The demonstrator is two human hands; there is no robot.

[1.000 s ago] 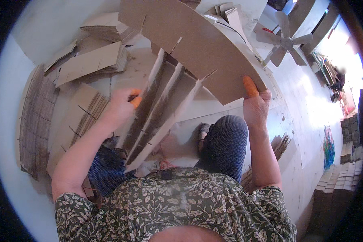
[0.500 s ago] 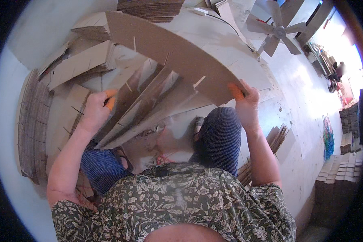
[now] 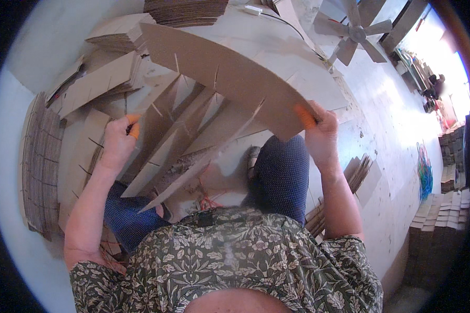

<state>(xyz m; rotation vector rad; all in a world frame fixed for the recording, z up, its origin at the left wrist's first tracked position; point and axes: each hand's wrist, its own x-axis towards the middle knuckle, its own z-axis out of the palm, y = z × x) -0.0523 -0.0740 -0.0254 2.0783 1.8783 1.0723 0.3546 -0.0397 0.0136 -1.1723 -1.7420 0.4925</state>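
Fingers, right: my right hand (image 3: 322, 136) pinches the near end of the long slotted cardboard strip (image 3: 230, 78), an orange rubber cot on one fingertip (image 3: 304, 116) pressed flat to its face.
Fingers, left: my left hand (image 3: 118, 142) is curled, its orange-capped fingertips (image 3: 133, 125) gripping the upper edge of the leftmost of the standing cardboard dividers (image 3: 183, 141).
Long strip: held tilted across the top of the dividers, running from my right hand up and left, its slots facing down toward them.
Dividers: several strips fanned side by side, leaning between my knees, over the floor (image 3: 391, 120).
Left side: flat stacks of cut cardboard (image 3: 39, 161) lie beside my left arm.
Far right: a fan (image 3: 356, 32) stands on the floor, well apart from my hands.
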